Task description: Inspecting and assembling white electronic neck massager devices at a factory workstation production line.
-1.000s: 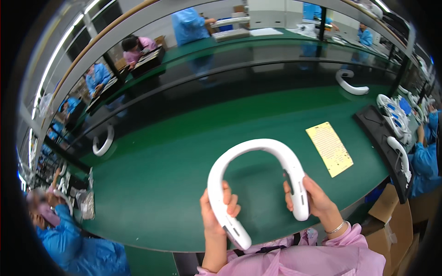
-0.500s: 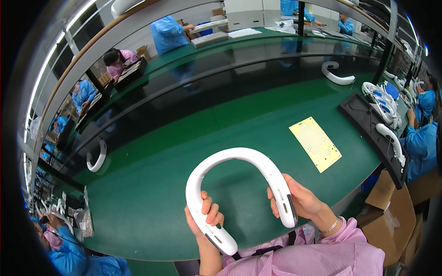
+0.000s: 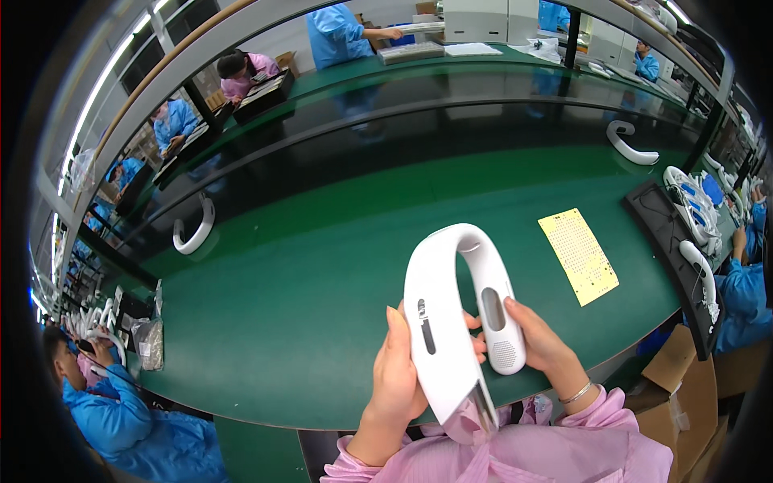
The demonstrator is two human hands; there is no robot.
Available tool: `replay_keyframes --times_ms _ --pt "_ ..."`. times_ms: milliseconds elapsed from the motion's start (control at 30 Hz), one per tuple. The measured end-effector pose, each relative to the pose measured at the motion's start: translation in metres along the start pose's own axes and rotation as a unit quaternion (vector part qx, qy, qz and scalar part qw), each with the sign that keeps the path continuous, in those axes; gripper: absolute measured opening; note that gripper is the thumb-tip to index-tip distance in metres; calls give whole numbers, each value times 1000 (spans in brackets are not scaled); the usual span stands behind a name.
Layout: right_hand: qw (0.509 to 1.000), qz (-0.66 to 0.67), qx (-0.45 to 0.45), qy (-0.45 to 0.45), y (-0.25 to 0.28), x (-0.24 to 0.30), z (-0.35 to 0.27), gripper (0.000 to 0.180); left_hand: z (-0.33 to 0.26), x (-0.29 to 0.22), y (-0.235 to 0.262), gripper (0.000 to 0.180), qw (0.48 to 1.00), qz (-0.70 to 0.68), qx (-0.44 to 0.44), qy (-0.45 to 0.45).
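A white U-shaped neck fan (image 3: 441, 290) is held up above the green tabletop (image 3: 274, 338), its curved middle pointing away from me. My left hand (image 3: 396, 374) is closed around the left arm of the fan, near a dark slot and a small switch-like part. The right arm, with an oval recess and a patch of small holes, is gripped by my right hand (image 3: 541, 342). Some fingertips of that hand show between the two arms. Right of the fan, a yellow perforated sheet (image 3: 578, 256) lies flat on the table.
Similar white neck fans lie on the dark strip at the far left (image 3: 196, 229) and far right (image 3: 634, 151). A black tray (image 3: 656, 233) stands at the right edge, above a cardboard box (image 3: 684, 386). Co-workers in blue sit at both sides; a plastic bag (image 3: 150, 342) lies left.
The neck fan has turned in my hands, from a wide face-on U to a side-on view, and shifted right. My left hand has moved right, closer to my right hand.
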State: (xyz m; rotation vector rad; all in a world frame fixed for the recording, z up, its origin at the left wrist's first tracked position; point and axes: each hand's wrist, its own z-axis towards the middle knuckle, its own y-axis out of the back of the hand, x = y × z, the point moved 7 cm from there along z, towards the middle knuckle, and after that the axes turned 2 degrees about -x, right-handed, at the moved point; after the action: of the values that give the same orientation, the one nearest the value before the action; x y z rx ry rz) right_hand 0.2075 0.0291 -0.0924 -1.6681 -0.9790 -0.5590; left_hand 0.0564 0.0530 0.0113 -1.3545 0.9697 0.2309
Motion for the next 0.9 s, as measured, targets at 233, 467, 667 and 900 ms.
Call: replay_keyframes --times_ms 233,467,667,900 --pt "998 26 38 -40 -12 -14 2 41 0 6 -16 65 996 84 32 -14" --pt "994 75 77 -8 -13 -13 5 42 -11 7 -22 57 983 31 179 -13" --pt "986 21 -31 163 9 18 0 44 -17 -5 2 78 936 329 57 -108" --pt "939 -248 54 232 -34 64 -48 58 20 -7 94 40 936 216 -206 -187"
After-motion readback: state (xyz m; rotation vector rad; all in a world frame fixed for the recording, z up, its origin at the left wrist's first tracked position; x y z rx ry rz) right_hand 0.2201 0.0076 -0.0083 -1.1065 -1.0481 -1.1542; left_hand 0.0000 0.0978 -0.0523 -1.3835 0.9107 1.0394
